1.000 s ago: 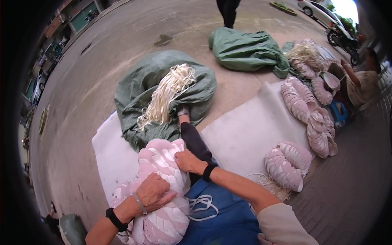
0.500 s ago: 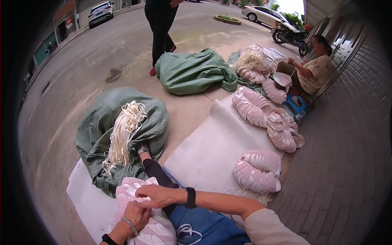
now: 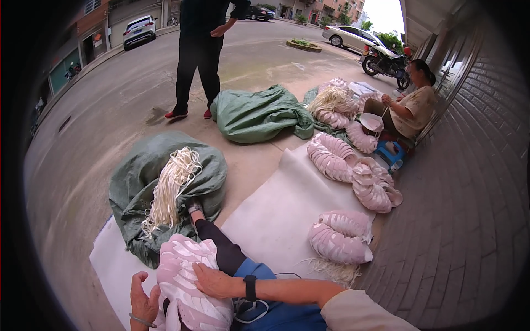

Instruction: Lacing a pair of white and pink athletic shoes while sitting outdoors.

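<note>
A stack of pink and white shoe uppers, nested in one another, rests on my lap. My right hand lies on the stack's right side with its fingers stretched out over the surface. Just left of the stack, my left hand is raised, thumb and fingers apart, with nothing visible in it. Beyond my lap, a bunch of cream-white shoelaces is draped over a green sack. My outstretched leg reaches to that sack.
More stacked uppers lie on the white sheet at right, some over loose laces. Another green sack lies farther off, near a standing person. A seated person works beside a blue stool by the wall.
My hands, earlier together on the uppers, have separated: the left has lifted off to the left, the right has flattened on the stack. The standing person has shifted left in view.
</note>
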Demonstrator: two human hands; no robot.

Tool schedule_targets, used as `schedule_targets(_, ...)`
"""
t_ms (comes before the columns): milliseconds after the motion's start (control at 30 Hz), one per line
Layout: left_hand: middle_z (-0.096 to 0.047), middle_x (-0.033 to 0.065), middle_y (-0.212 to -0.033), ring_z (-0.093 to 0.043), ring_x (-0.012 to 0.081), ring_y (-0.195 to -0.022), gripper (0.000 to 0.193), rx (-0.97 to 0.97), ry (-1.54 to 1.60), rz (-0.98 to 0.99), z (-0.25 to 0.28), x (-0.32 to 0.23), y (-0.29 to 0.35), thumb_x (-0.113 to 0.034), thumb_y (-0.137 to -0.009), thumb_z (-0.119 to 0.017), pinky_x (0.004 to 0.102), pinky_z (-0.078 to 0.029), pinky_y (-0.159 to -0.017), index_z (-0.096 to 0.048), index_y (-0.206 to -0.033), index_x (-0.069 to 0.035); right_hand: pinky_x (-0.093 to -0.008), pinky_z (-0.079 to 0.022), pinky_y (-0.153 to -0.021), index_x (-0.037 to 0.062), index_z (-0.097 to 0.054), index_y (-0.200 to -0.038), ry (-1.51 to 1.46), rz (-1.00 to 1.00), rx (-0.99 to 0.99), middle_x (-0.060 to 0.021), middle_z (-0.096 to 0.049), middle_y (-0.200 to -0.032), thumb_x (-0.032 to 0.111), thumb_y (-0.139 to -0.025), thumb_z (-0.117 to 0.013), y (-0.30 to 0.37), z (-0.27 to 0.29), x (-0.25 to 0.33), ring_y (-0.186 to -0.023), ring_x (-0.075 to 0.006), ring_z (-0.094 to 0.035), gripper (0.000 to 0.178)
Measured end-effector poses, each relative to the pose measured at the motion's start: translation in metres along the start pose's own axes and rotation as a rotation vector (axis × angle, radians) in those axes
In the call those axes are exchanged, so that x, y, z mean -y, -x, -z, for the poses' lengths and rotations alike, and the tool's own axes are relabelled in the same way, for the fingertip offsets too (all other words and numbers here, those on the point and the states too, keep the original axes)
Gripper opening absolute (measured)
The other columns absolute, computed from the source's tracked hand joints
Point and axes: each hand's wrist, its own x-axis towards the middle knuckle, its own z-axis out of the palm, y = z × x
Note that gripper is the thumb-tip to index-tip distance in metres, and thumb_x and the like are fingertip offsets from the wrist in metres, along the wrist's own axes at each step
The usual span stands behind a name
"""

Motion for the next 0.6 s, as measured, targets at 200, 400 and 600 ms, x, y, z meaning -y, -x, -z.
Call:
schedule_targets(200,-0.041,0.0210,-0.136,-0.040,0.0276,-0.126,0.057,0.175,0.629,0.157,-0.059,0.026,0.083,-0.029,-0.095,-0.041,0.0343,-0.029,-0.107,-0.027,-0.140,0.003,-0.0472,-0.050,-0.076,-0.0142,-0.051,-0.101,0.567,0.216,0.264,-0.0313,-0.050,-0.095,0.011,-0.088,-0.043,-0.008,0.016,-0.038,-0.082,-0.0433,-0.055,0.030)
schedule_targets(400,-0.036,0.0249,-0.139,-0.036,0.0346,-0.129,0.058,-0.088,0.338,0.125,-0.101,-0.002,0.094,-0.030,-0.094,-0.039,0.0371,-0.026,-0.109,-0.028,-0.139,0.005,-0.0435,-0.042,-0.090,-0.0142,-0.045,-0.111,0.383,0.258,0.218,-0.0277,-0.049,-0.106,0.010,-0.088,-0.046,-0.009,0.029,-0.039,-0.097,-0.0403,-0.049,0.034)
schedule_targets(600,-0.035,0.0247,-0.141,-0.037,0.0347,-0.130,0.055,-0.244,0.898,0.121,-0.095,-0.004,0.098,-0.022,-0.093,-0.045,0.0383,-0.026,-0.109,-0.030,-0.139,0.003,-0.0427,-0.036,-0.103,-0.0065,-0.036,-0.132,-0.106,0.224,-0.082,-0.0308,-0.039,-0.127,0.019,-0.078,-0.066,0.013,0.075,0.031,-0.119,-0.0448,-0.042,0.067)
